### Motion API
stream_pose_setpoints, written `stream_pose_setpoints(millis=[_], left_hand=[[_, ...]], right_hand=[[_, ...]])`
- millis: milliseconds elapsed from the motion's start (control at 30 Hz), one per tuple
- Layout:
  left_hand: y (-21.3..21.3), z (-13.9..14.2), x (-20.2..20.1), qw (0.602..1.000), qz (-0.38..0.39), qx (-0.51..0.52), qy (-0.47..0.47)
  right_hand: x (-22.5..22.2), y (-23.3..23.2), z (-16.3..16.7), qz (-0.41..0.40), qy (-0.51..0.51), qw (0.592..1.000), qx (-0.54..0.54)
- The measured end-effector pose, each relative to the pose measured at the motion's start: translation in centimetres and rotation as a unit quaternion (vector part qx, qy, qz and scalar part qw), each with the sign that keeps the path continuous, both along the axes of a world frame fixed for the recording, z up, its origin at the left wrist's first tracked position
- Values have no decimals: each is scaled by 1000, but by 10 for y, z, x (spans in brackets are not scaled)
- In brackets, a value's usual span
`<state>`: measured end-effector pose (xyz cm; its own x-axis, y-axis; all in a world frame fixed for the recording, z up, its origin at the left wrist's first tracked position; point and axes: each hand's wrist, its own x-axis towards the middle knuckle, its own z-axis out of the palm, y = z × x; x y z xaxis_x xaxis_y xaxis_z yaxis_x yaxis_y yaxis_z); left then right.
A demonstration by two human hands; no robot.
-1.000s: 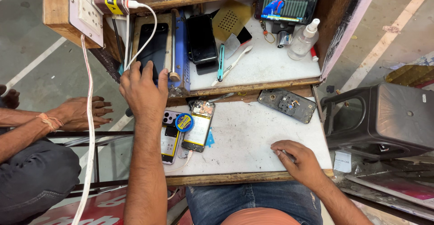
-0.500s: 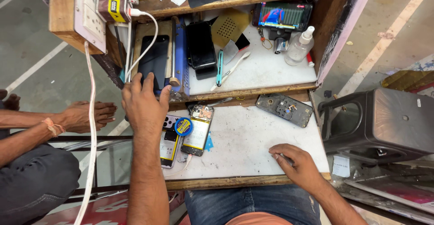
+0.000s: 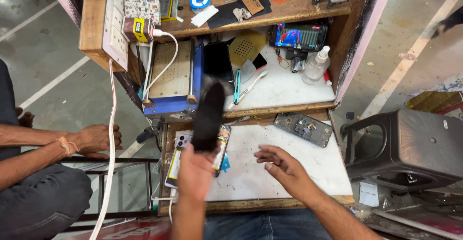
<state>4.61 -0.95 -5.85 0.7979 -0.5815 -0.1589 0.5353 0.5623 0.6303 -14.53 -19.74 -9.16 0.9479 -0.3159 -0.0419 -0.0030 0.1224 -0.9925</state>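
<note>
My left hand grips the lower end of a black phone screen, blurred by motion, and holds it up over the white worktop. Under it lie two opened phones, side by side. My right hand hovers just above the worktop with fingers spread, holding nothing. A bare wooden plate tops the blue heating machine on the shelf behind.
A phone back frame lies at the worktop's far right. The shelf holds a lit phone, spray bottle, tools and a black phone. A white cable hangs from the left switchboard. Another person's hands rest at left. Black stool right.
My left hand has lifted the black screen off the heating machine and brought it back toward me. My right hand has risen from the worktop's edge and opened.
</note>
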Motion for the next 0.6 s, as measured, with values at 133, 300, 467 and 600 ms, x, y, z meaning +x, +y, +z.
stream_pose_setpoints(millis=[133, 300, 467, 600], left_hand=[[-21, -43, -89, 963, -155, -152, 158], [-35, -78, -145, 957, -192, -99, 195], [-37, -93, -146, 937, -344, 67, -2], [-11, -82, -115, 837, -421, 244, -249]], right_hand=[[12, 1, 4, -35, 7, 986, 160], [7, -10, 9, -106, 107, 986, -70], [9, -28, 26, -53, 154, 921, -355], [13, -32, 34, 31, 261, 876, -404]])
